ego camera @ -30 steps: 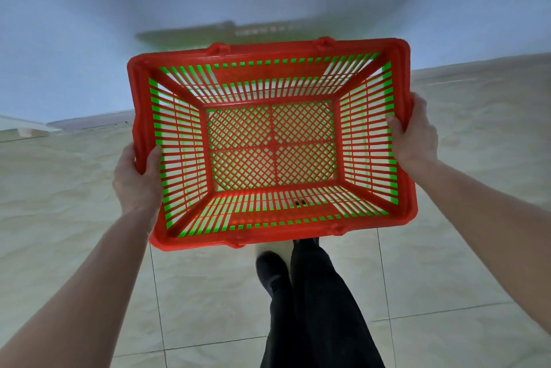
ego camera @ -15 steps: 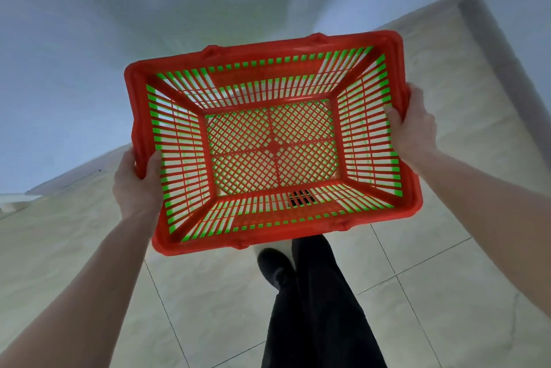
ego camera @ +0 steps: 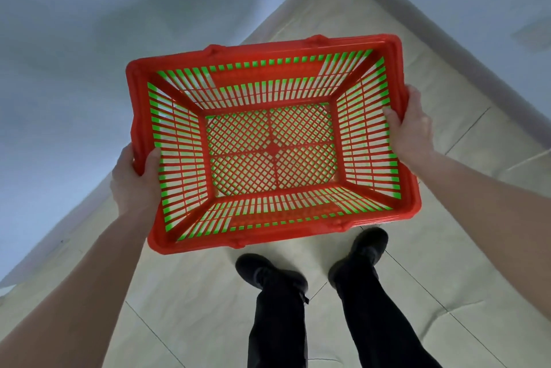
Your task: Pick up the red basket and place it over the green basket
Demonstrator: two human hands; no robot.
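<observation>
Red slatted basket (ego camera: 272, 69), held in the air above a tiled floor (ego camera: 185, 293), its open top facing the camera. The left hand (ego camera: 134, 185) grips the left rim, thumb curled inside against the slats. The right hand (ego camera: 413, 129) grips the right rim in the same way, thumb inside. The basket holds nothing; the floor shows through its lattice bottom. Below its near edge stand 2 legs in black trousers (ego camera: 278, 326) and black shoes (ego camera: 262, 272). Grey walls (ego camera: 89, 39) meet the floor at far left and far right.
</observation>
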